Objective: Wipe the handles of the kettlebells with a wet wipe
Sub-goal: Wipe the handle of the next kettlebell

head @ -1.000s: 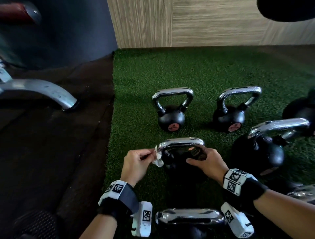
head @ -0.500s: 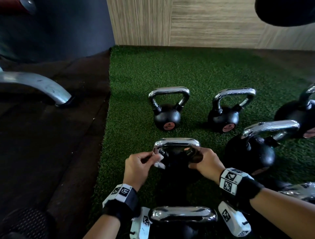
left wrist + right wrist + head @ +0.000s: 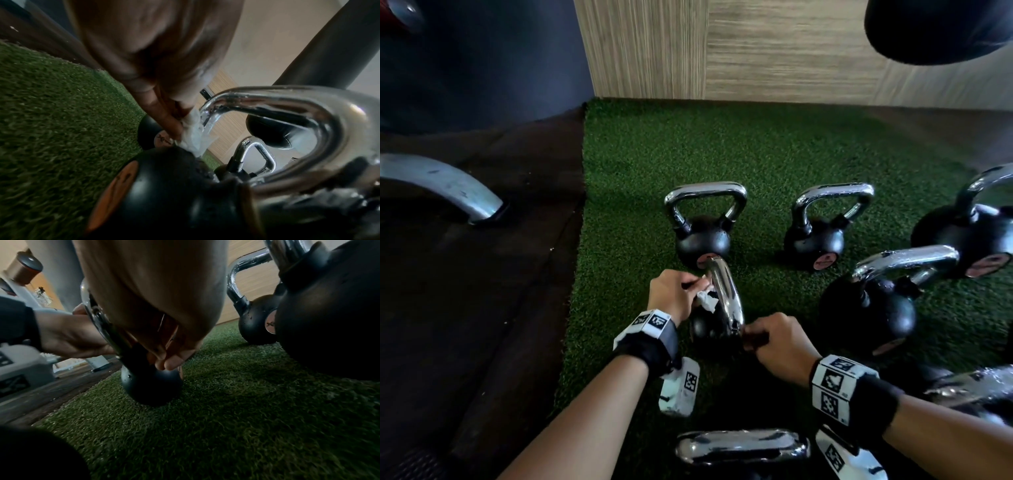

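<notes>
Kettlebell handle [image 3: 726, 294] between two curled hands.

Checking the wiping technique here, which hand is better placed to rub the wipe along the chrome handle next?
Left. The left hand already pinches the wet wipe against the chrome handle, while the right hand grips the kettlebell low by the handle base, seemingly steadying it.

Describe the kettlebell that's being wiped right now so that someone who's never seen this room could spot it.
On the green turf, find the person's two hands. The kettlebell between them has its chrome handle running front to back, unlike its neighbours, with a white wet wipe pressed against it by the left hand.
</notes>
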